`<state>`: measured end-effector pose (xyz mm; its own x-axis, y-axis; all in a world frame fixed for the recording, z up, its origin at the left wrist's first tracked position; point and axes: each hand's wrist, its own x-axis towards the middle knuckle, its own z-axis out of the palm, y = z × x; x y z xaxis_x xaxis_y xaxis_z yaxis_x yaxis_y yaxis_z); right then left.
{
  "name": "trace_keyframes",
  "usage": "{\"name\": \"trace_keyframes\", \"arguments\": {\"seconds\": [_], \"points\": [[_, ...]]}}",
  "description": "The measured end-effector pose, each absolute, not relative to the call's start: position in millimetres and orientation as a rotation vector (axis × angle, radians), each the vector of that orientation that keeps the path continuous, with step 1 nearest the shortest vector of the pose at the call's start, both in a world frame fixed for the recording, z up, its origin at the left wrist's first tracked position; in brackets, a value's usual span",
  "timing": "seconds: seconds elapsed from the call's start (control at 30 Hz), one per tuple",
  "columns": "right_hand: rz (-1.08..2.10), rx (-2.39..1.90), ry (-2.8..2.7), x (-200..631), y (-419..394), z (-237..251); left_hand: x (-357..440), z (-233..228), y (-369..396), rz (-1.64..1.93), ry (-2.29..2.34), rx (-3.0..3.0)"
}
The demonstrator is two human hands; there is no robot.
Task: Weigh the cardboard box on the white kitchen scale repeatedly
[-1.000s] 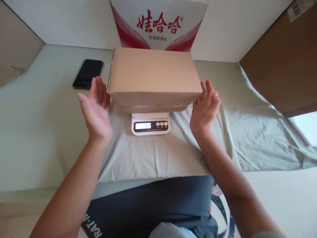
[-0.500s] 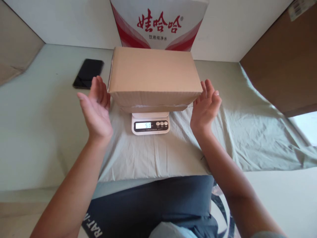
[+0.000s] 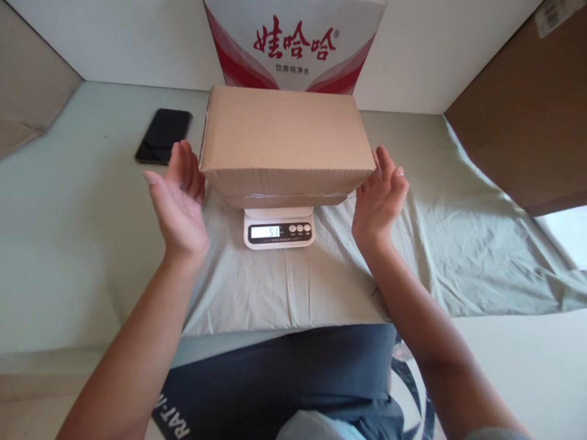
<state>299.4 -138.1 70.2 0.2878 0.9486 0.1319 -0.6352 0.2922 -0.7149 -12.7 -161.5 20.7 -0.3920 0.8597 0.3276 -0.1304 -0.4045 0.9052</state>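
A plain brown cardboard box (image 3: 287, 131) rests on a small white digital kitchen scale (image 3: 279, 244), whose lit display reads 51. The box hides most of the weighing platform. On the box's left side, my left hand (image 3: 181, 201) is open, palm turned inward and fingers pointing up. My right hand (image 3: 380, 198) is likewise open at the box's right side, its fingertips partly behind the near right corner. Neither hand grips the box; whether the fingers lightly touch it I cannot tell.
A black phone (image 3: 164, 135) lies on the pale green cloth (image 3: 257, 287) at the left. Behind the box stands a white and red carton (image 3: 298, 43) with Chinese lettering. Large brown cardboard (image 3: 527, 116) rises at the right, and another brown panel (image 3: 32, 79) at the left.
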Motion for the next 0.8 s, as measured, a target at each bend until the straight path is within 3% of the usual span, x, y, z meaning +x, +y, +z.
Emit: {"name": "trace_keyframes", "arguments": {"seconds": [0.17,0.8], "points": [[1.008,-0.95,-0.924,322.6,-138.2,50.9,-14.6,17.0,-157.3,1.866,1.132,1.12],[0.99,-0.987,-1.008,320.1,-140.9,52.8,-14.5,16.1,-157.2,1.876,1.128,1.115]]}}
